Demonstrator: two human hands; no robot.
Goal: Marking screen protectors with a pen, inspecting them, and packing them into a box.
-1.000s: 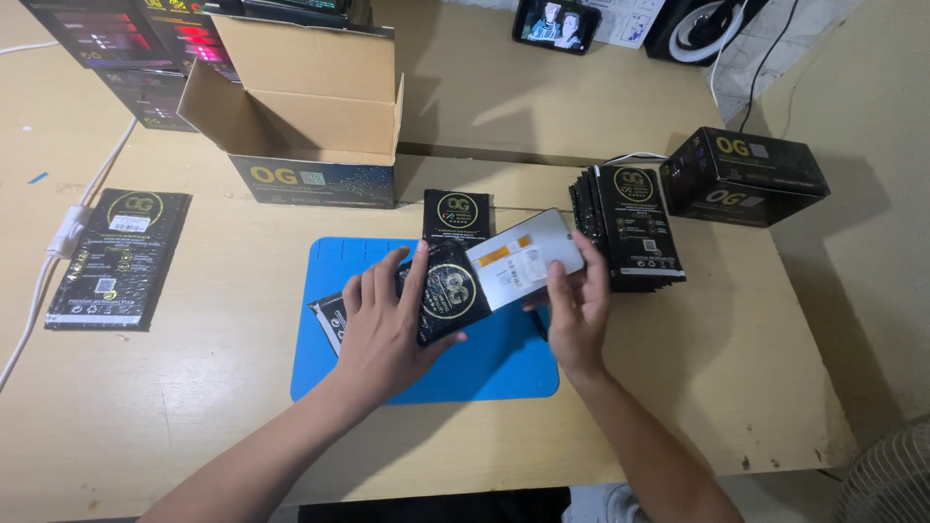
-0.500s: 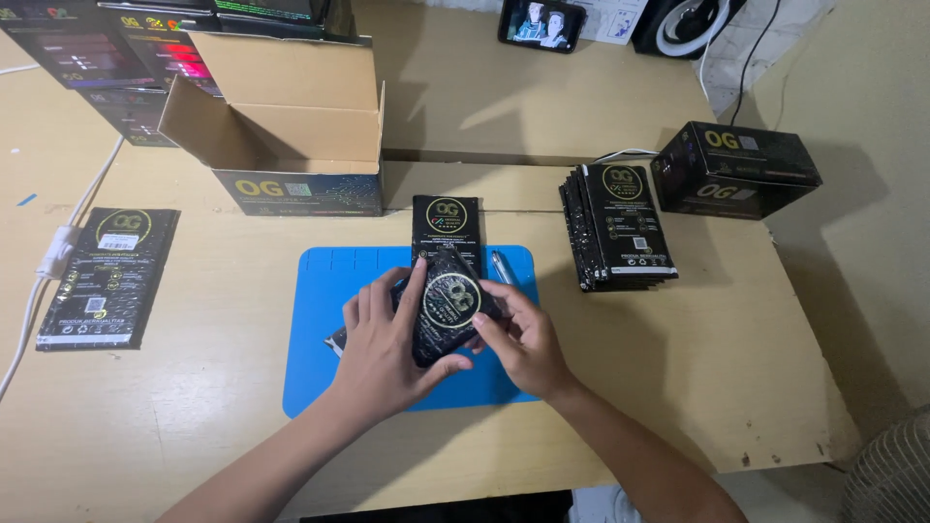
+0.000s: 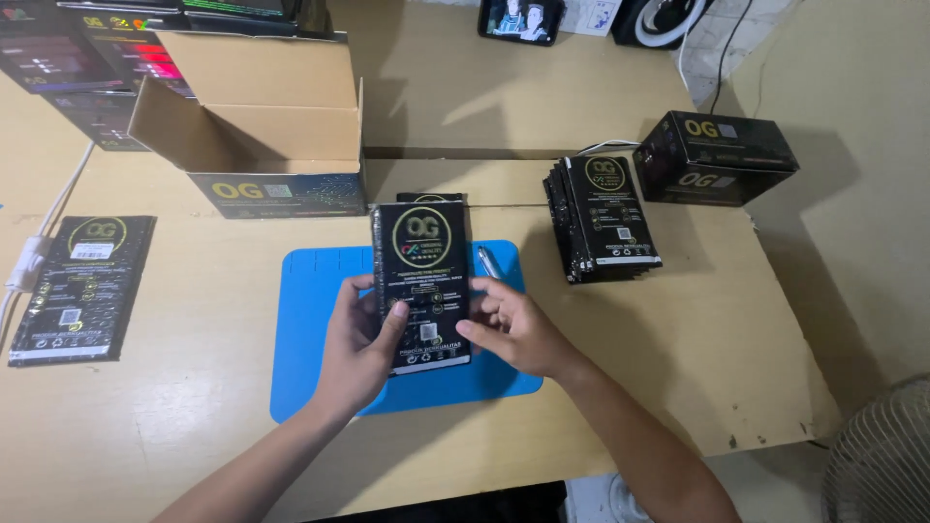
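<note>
My left hand (image 3: 356,341) and my right hand (image 3: 514,327) hold a flat black rectangular packet (image 3: 420,281) between them, printed face up, above a blue mat (image 3: 308,320). The left thumb lies across the packet's lower left part and the right fingers grip its right edge. A second black packet (image 3: 432,199) peeks out just behind the held one. A silver pen (image 3: 487,261) lies on the mat beside my right hand.
A stack of similar black packets (image 3: 605,215) lies to the right, a closed black box (image 3: 719,157) behind it. An open cardboard box (image 3: 254,126) stands at the back left. One black packet (image 3: 82,286) lies at far left by a white cable (image 3: 34,254). A fan (image 3: 880,465) is at lower right.
The white-backed card that my right hand held over the packet is gone from sight. Both hands have closed on the black packet and raised it upright over the mat.
</note>
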